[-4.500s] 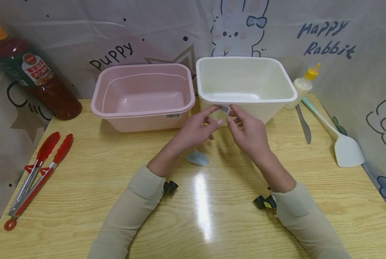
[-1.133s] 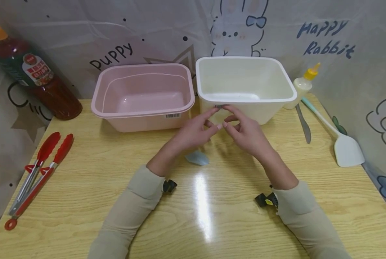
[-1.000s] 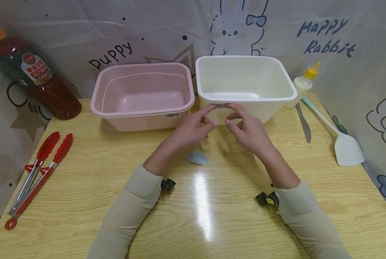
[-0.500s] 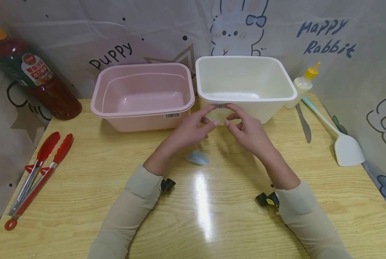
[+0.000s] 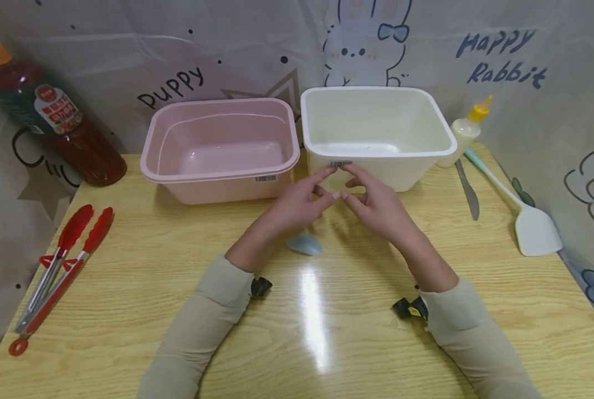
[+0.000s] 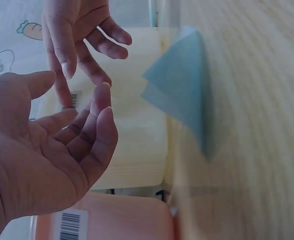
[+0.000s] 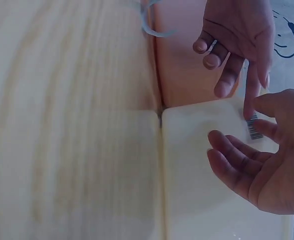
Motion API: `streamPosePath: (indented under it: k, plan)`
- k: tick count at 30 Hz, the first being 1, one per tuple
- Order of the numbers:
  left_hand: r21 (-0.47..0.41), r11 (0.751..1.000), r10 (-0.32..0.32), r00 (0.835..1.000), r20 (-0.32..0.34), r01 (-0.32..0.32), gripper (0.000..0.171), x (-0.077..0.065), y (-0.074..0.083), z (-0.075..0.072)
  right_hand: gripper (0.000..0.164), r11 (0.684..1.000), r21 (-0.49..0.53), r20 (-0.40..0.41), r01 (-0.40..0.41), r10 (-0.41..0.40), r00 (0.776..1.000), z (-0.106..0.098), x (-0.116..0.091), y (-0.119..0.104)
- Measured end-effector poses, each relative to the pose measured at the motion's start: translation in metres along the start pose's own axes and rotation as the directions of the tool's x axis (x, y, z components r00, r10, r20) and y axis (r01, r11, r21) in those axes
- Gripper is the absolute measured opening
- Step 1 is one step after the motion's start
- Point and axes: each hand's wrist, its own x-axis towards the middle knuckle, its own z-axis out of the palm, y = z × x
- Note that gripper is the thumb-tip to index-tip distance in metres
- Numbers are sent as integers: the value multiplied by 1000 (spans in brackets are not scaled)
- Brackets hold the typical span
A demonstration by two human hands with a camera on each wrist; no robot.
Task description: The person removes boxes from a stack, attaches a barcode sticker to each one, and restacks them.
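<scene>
A small barcode label (image 5: 341, 164) lies flat on the front of the white bin (image 5: 377, 173), just under its rim. My left hand (image 5: 299, 205) touches the label's left end with its index fingertip. The right hand (image 5: 379, 208) rests its index fingertip on the right part. Both thumbs point inward below, nearly meeting. In the left wrist view, the other fingers of both hands hang loosely bent and hold nothing. A pale blue folded piece of paper or film (image 5: 304, 244) lies on the table near my left wrist.
Left of the white bin stands a pink bin (image 5: 222, 191) with its own barcode. Red-tipped tongs (image 5: 60, 277) and a big sauce bottle (image 5: 57, 116) are at the left. A yellow-capped squeeze bottle (image 5: 465, 133), a spreader knife (image 5: 467, 191) and a white spatula (image 5: 537, 230) are at the right.
Earlier both hands pinched the label in front of the white bin; now it lies flat on it, with index fingertips on it. In the last half second the thumbs have come closer together.
</scene>
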Motion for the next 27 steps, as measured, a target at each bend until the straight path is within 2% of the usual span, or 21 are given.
streamPosePath:
  k: [3, 8, 14, 19, 23, 27]
  plan:
    - [-27, 1000, 9, 1000, -13, -10, 62, -1, 3, -5, 56, 1000, -6, -37, -9, 9, 999, -4, -1, -2]
    - [-2, 1000, 13, 999, -42, -13, 58, -2, 5, -12, 51, 1000, -19, -85, -11, 9, 996, -7, -1, -1]
    - [-6, 1000, 9, 1000, -21, -9, 57, -1, -1, -10, 55, 1000, -20, -31, 21, -22, 999, -2, 1, 2]
    - [-27, 999, 39, 999, 7, -39, 62, -1, -3, -5, 64, 999, -3, 14, 41, -41, 999, -1, 0, 0]
    - [-31, 998, 59, 998, -20, -60, 63, 0, -1, -7, 61, 1000, -26, -18, 8, -9, 1000, -5, -1, -2]
    - [-22, 999, 46, 998, -36, -47, 61, 0, 0, -10, 56, 999, -40, -43, -18, 16, 999, -7, -2, -3]
